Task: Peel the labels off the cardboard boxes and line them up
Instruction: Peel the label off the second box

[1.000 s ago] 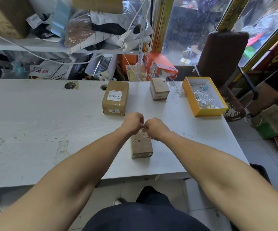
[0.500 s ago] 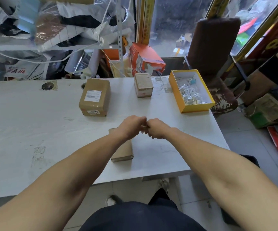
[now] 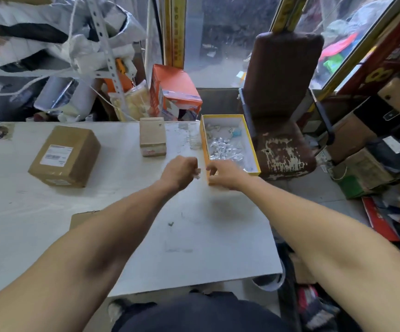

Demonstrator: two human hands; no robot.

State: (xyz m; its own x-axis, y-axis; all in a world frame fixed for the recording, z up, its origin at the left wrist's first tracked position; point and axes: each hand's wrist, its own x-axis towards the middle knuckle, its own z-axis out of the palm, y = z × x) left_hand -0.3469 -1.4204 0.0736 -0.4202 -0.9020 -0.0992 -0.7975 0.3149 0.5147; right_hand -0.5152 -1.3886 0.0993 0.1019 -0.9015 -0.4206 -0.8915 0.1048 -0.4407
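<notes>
Hands parted since a second ago — left hand (image 3: 180, 172) pinches a label scrap (image 3: 197, 174); right hand (image 3: 223, 173) loosely curled, empty, nearing tray (image 3: 251, 152) at 1 o'clock — discard next, probably.

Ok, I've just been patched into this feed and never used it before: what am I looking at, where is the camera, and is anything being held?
There is no machine here: a person works with two bare hands, and the single camera sits on their head, looking forward and down along both forearms. The left hand pinches a small pale scrap, probably a peeled label. The right hand, fingers curled, is at the near corner of the yellow tray, which holds shiny bits; I cannot tell if it grips anything. On the white table lie a large cardboard box with its white label on top, a small cardboard box, and a third box mostly hidden by the left forearm.
</notes>
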